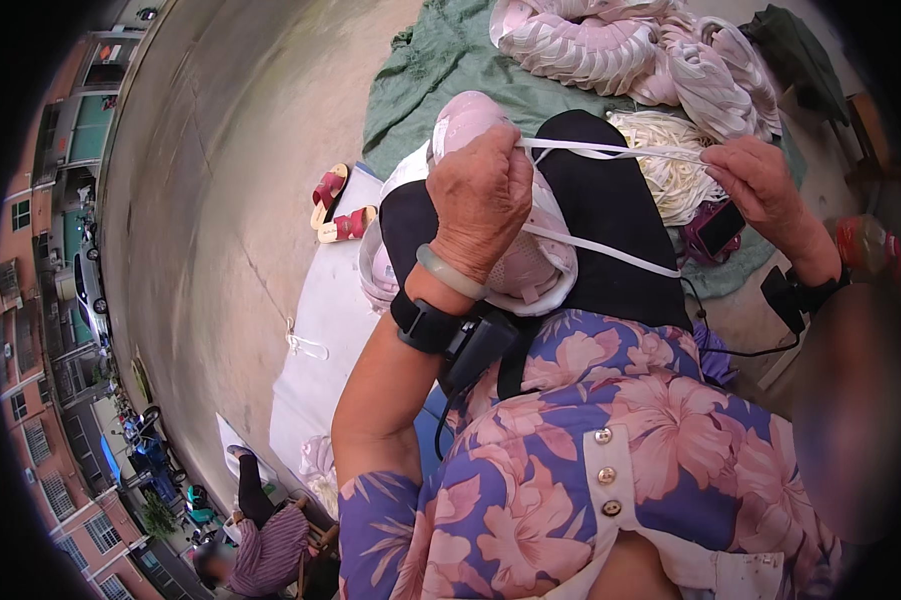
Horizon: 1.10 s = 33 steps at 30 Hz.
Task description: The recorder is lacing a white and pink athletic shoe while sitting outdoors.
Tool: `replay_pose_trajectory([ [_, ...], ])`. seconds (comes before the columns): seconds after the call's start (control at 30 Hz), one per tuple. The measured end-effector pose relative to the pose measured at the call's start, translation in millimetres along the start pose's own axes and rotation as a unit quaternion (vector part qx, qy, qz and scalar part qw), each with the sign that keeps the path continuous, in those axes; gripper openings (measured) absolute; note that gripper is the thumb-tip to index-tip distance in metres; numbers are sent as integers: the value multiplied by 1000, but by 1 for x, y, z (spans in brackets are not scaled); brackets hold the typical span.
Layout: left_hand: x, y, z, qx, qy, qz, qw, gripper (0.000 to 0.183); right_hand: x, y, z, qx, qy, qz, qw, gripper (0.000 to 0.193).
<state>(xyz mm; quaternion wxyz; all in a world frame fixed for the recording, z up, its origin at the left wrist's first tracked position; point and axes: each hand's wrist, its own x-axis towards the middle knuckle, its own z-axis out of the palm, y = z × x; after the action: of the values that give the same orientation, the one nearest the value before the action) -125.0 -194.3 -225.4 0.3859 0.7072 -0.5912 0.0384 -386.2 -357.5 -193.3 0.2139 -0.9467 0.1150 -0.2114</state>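
A pink and white sneaker [467,115] rests on my lap over black cloth, its toe pointing away from me. My left hand [480,195] is closed over the middle of the shoe and covers part of it. A flat white shoelace [610,150] stretches from that fist to my right hand [760,185], which pinches it off to the right. The lace's other length [605,250] runs out of the shoe and lies across the black cloth [610,205]. Whether my left fingers also grip the shoe's upper is hidden.
Strung pink and white shoe parts [590,50] lie on a green cloth [410,100] ahead. A bundle of white laces [660,165] and a dark phone [718,228] are at right. Red sandals [345,225] stand left, by a white sheet [320,350]. Another person [265,550] sits lower left.
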Motion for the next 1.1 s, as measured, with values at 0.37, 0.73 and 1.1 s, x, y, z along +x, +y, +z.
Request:
replay_pose_trajectory([
  [0.37,55,-3,-35,-327,28,-171,929,17,-121,37,30,142,17,304,942,12],
  [0.73,59,3,-10,-129,-47,-45,990,17,-24,-16,79,276,-84,249,925,23],
  [1.1,-55,15,-25,-236,-188,-245,921,11,59,-46,145,634,-16,410,656,19],
])
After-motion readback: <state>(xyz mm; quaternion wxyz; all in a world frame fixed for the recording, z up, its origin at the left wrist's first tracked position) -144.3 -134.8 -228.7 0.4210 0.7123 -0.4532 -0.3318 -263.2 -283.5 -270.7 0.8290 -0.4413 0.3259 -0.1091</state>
